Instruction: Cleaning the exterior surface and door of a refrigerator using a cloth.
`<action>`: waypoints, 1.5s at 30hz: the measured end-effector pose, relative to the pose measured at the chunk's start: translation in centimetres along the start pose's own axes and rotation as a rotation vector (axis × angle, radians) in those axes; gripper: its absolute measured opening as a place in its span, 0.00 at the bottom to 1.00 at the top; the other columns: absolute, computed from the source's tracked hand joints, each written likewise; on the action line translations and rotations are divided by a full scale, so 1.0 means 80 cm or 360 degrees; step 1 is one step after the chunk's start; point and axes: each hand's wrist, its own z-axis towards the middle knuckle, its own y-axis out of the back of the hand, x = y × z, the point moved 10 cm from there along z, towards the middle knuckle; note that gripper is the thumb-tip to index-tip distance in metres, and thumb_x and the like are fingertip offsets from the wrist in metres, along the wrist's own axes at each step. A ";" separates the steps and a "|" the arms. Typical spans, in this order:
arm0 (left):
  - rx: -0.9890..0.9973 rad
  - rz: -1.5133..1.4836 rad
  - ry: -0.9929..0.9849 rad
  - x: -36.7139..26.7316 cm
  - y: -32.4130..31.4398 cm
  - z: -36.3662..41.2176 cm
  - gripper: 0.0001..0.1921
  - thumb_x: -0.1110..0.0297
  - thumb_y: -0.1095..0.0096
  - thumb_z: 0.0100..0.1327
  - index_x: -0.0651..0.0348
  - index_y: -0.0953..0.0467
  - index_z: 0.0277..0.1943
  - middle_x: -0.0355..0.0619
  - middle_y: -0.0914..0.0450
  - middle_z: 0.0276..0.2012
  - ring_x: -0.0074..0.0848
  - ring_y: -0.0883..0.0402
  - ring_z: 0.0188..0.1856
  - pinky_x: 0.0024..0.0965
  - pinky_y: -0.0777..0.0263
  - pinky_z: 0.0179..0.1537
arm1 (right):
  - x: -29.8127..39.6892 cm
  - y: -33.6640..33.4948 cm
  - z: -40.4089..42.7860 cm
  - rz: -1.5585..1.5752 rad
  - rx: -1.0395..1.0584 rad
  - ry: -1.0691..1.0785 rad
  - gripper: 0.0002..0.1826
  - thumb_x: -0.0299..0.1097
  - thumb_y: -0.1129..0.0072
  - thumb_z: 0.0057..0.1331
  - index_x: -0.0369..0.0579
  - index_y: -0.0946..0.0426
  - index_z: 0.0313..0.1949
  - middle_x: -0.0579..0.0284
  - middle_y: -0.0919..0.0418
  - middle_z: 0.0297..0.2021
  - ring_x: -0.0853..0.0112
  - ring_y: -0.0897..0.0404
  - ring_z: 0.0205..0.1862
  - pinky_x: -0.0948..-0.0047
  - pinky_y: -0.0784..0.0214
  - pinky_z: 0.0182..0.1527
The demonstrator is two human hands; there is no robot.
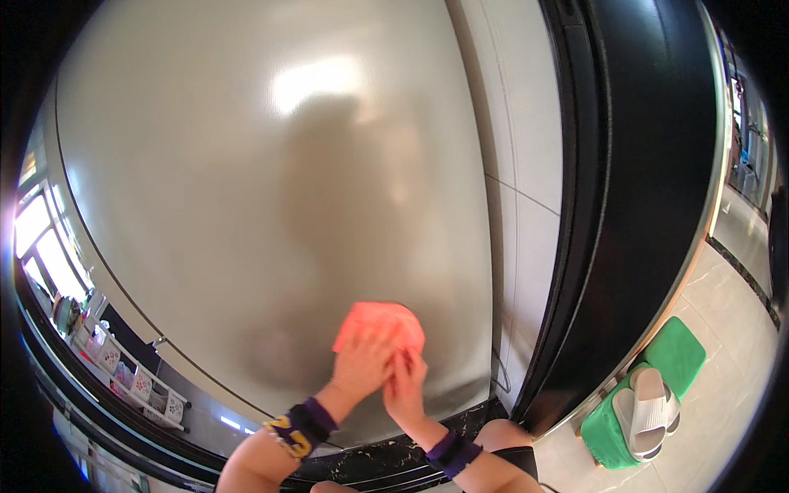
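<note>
A bright coral-pink cloth lies pressed against a large glossy light-coloured panel, low on its surface. My left hand rests on the cloth with its fingers spread over it. Close beside it, my right hand has its fingers drawn together at the cloth's lower right edge; whether it pinches the cloth is hard to tell. Dark purple bands circle both wrists. A blurred shadow and a bright reflection show on the panel above the hands.
White tiled wall and a black door frame stand to the right. Pale slippers lie on a green stool at lower right, beside a green pad. A wheeled white rack stands at lower left. A dark marbled sill runs below.
</note>
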 end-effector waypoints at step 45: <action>0.0747 0.1414 -0.1201 -0.207 -0.380 -0.063 0.39 0.58 0.48 0.67 0.59 0.50 0.78 0.40 0.62 0.81 0.44 0.70 0.81 0.55 0.82 0.77 | -0.405 -0.103 -0.347 0.0348 -0.0596 -0.1161 0.45 0.36 0.34 0.65 0.42 0.52 0.74 0.43 0.42 0.69 0.54 0.43 0.72 0.53 0.51 0.72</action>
